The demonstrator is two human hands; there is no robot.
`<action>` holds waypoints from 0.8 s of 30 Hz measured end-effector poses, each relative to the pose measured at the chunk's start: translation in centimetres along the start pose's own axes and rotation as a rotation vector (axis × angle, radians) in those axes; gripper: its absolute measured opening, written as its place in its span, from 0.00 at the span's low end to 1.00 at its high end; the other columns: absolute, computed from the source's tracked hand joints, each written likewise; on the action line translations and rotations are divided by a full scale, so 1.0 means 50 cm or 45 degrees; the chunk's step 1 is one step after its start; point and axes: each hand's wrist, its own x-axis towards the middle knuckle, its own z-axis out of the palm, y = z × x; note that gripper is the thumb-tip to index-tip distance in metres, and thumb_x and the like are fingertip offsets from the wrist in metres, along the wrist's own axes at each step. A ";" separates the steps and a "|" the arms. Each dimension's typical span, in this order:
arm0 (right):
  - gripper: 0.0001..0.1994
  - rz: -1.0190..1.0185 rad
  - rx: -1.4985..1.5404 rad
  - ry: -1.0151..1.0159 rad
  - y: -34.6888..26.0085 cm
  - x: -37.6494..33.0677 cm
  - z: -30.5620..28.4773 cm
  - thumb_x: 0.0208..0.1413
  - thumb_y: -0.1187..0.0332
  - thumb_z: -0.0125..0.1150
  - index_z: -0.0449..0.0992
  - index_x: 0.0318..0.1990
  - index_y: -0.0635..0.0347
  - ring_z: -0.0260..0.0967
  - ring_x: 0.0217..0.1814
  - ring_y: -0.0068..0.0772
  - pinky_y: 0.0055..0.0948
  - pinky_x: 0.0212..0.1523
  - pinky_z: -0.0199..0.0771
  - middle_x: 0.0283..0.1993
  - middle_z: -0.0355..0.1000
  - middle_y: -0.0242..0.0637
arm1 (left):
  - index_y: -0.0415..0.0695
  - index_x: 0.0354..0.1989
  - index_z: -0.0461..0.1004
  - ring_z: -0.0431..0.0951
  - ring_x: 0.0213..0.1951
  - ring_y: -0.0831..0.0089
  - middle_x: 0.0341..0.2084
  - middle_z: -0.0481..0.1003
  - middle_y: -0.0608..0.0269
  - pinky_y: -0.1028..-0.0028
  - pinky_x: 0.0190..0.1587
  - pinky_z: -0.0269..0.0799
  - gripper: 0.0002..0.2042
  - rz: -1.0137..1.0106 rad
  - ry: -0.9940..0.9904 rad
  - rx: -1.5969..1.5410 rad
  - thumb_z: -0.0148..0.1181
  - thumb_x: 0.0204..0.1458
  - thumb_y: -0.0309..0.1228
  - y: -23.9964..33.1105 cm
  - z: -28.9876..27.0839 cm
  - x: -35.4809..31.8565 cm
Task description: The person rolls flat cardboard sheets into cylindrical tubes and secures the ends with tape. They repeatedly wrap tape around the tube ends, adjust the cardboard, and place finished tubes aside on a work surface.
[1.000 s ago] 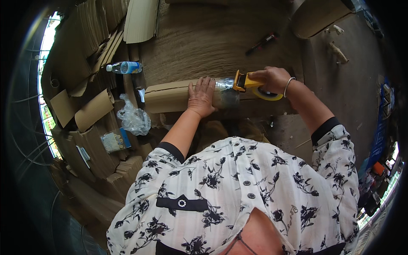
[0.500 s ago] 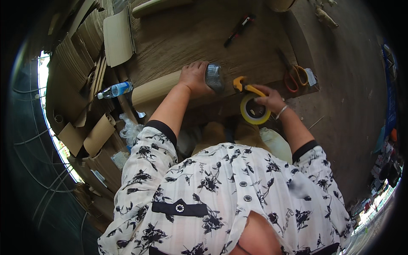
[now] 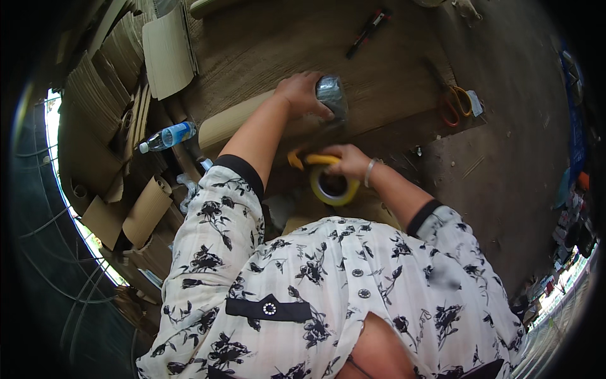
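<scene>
A tan cardboard roll [image 3: 233, 120] lies across the worktop in front of me, its right end wrapped in shiny grey-clear plastic [image 3: 332, 101]. My left hand [image 3: 303, 95] grips the roll beside that plastic, thumb on the near side and fingers over the top. Closer to my body, my right hand [image 3: 347, 161] is closed round the yellow handle of a tape dispenser [image 3: 320, 159]. Its roll of yellowish tape [image 3: 341, 198] hangs below the fingers, over my lap. The dispenser's orange-yellow head points left, slightly blurred, apart from the cardboard roll.
Orange-handled scissors [image 3: 453, 106] lie at the worktop's right, with a black-and-red cutter knife [image 3: 368, 33] farther back. To the left are a water bottle [image 3: 168, 136] and stacked brown cardboard sheets [image 3: 168, 57]. A loose curled cardboard piece [image 3: 146, 211] sits nearer me.
My right hand has swung left and closer to my body with the tape dispenser. My left hand keeps its grip on the cardboard roll. The view has shifted slightly.
</scene>
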 end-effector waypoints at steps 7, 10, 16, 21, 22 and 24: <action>0.32 -0.189 0.194 0.303 -0.059 0.020 0.046 0.48 0.71 0.73 0.76 0.64 0.60 0.78 0.54 0.29 0.27 0.56 0.76 0.57 0.80 0.42 | 0.53 0.69 0.69 0.68 0.69 0.59 0.67 0.70 0.61 0.61 0.68 0.63 0.39 0.043 0.311 -0.016 0.63 0.51 0.63 -0.111 0.005 0.007; 0.32 -0.046 0.287 0.251 -0.073 -0.001 0.016 0.47 0.72 0.74 0.76 0.64 0.60 0.78 0.53 0.29 0.27 0.55 0.76 0.56 0.80 0.40 | 0.56 0.70 0.67 0.64 0.70 0.61 0.69 0.67 0.65 0.57 0.70 0.59 0.35 0.063 0.301 0.197 0.54 0.58 0.62 -0.099 0.024 -0.006; 0.28 0.140 0.178 0.098 -0.152 0.056 0.024 0.47 0.73 0.72 0.79 0.60 0.60 0.78 0.45 0.28 0.28 0.50 0.77 0.50 0.81 0.37 | 0.56 0.69 0.67 0.65 0.70 0.60 0.69 0.68 0.64 0.55 0.69 0.60 0.34 0.048 0.340 0.225 0.54 0.59 0.61 -0.095 0.022 -0.014; 0.22 -0.061 0.060 0.005 -0.136 0.259 0.165 0.49 0.63 0.73 0.83 0.54 0.55 0.79 0.46 0.32 0.34 0.48 0.78 0.45 0.82 0.38 | 0.57 0.72 0.64 0.60 0.73 0.60 0.71 0.64 0.63 0.51 0.69 0.58 0.35 0.060 0.149 0.150 0.52 0.60 0.63 -0.076 -0.006 0.026; 0.24 -0.088 -0.140 0.007 -0.200 0.237 0.220 0.48 0.64 0.72 0.82 0.56 0.52 0.80 0.48 0.37 0.35 0.50 0.78 0.47 0.83 0.42 | 0.55 0.71 0.65 0.61 0.73 0.59 0.71 0.65 0.61 0.50 0.69 0.59 0.35 0.038 0.145 0.121 0.52 0.61 0.61 -0.097 -0.010 0.020; 0.28 -0.076 -0.362 -0.031 -0.255 0.193 0.267 0.45 0.62 0.74 0.81 0.58 0.51 0.80 0.49 0.38 0.32 0.53 0.78 0.50 0.82 0.43 | 0.53 0.72 0.63 0.59 0.74 0.58 0.72 0.63 0.59 0.50 0.70 0.57 0.38 0.125 0.324 0.020 0.57 0.57 0.61 -0.133 -0.004 0.023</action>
